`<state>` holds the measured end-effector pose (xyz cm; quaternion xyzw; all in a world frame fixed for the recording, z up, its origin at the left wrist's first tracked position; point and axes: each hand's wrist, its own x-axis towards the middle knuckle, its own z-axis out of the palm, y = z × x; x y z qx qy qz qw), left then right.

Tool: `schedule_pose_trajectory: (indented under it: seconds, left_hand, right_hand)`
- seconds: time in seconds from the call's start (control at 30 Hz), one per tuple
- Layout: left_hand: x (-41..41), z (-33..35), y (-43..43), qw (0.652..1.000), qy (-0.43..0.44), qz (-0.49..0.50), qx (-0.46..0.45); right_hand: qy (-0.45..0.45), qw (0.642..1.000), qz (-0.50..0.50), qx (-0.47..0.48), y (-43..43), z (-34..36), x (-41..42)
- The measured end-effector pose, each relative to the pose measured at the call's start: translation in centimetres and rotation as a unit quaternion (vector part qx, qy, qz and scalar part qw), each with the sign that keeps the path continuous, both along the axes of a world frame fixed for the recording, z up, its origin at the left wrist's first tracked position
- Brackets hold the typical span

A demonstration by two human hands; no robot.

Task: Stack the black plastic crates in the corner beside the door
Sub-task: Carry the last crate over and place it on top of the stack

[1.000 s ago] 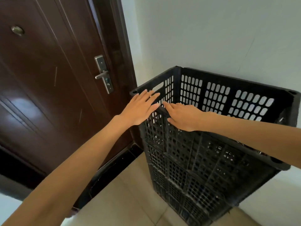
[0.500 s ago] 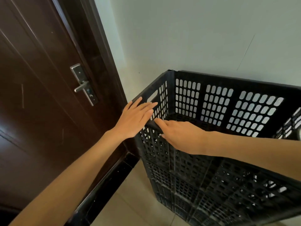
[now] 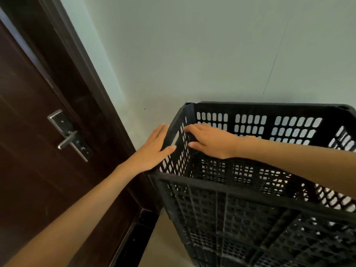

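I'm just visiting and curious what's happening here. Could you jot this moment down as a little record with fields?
place: corner between dark wooden door and pale wall
top black crate: on a stack, empty
left hand: flat on the outside of the crate's end wall
right hand: inside that same wall, fingers spread
door handle: silver lever, untouched

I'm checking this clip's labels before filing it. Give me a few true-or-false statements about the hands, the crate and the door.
1. The left hand lies flat on the outside of the black perforated plastic crate. True.
2. The right hand grips the silver lever door handle. False: it is on the inner face of the crate's end wall.
3. The dark brown wooden door stands open. False: it looks shut.
4. The crate stands by the pale wall. True.
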<state>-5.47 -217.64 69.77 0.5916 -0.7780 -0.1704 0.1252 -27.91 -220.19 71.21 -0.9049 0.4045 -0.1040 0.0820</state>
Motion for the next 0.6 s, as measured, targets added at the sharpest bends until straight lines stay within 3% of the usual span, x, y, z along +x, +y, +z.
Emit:
schedule_pose_trajectory:
  seconds: [0.23, 0.4, 0.6]
  left_hand:
    - [-1.5, 0.5, -9.1, 0.997, 0.022, -0.070, 0.023]
    - [-4.4, 0.6, -14.4, 0.995, 0.014, -0.094, 0.039]
    - [-5.0, -1.1, -16.8, 0.992, -0.006, -0.111, -0.058]
  right_hand:
    - [0.076, 0.984, -0.134, -0.094, -9.7, -1.1, 1.4]
    - [0.038, 0.970, -0.216, -0.103, -13.8, -1.5, -0.3]
    - [0.063, 0.961, -0.257, -0.080, -15.8, -3.1, -2.0]
